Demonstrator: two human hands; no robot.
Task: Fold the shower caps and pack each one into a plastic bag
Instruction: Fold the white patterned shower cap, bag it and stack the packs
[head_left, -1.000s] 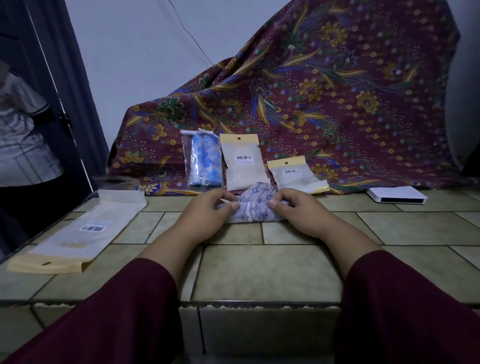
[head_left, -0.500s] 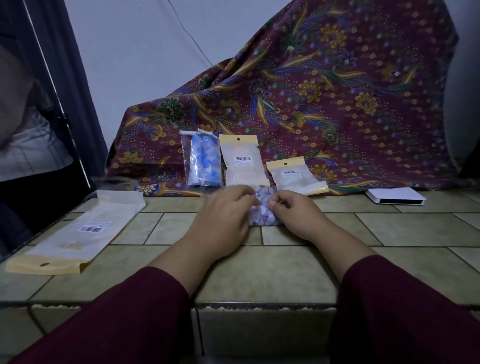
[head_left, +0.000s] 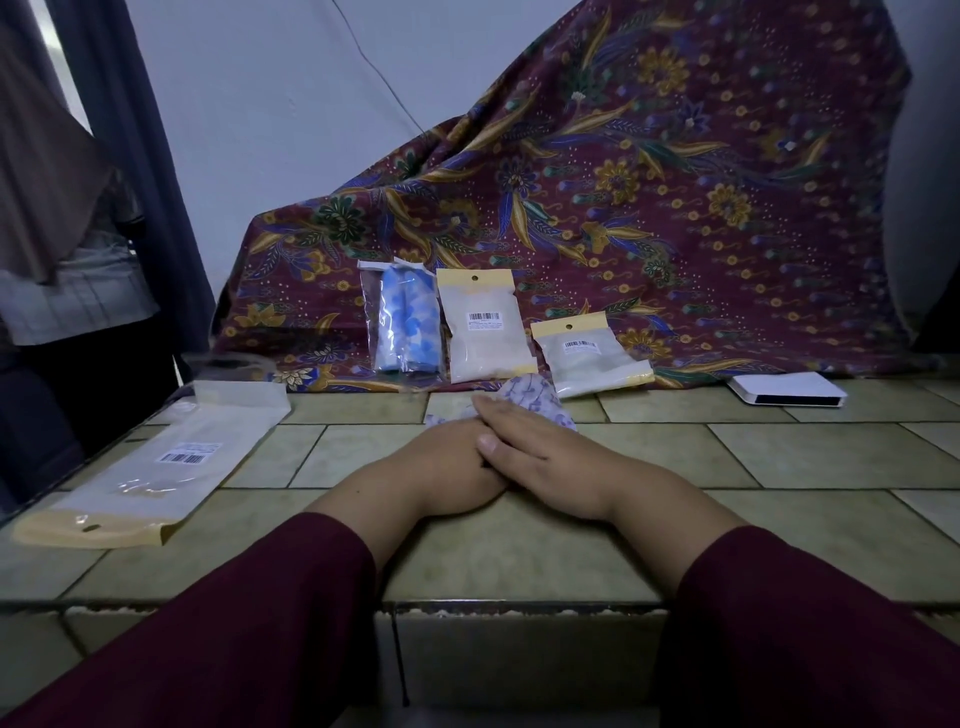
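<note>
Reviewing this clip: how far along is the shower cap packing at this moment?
Done: a blue-patterned cap sits in a clear bag leaning on the batik cloth; two yellow-topped bags beside it look filled, contents unclear. In hand: the left hand and right hand, overlapped, press a purple-printed cap flat on the tiled counter. Left: bagging it, probably in the flat long bag at left.

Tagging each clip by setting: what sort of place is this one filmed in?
Probably a home, not a workshop: the work surface is a tiled ledge against a plain wall, a batik cloth is draped over something behind it, and a few packed bags lean there.
</note>
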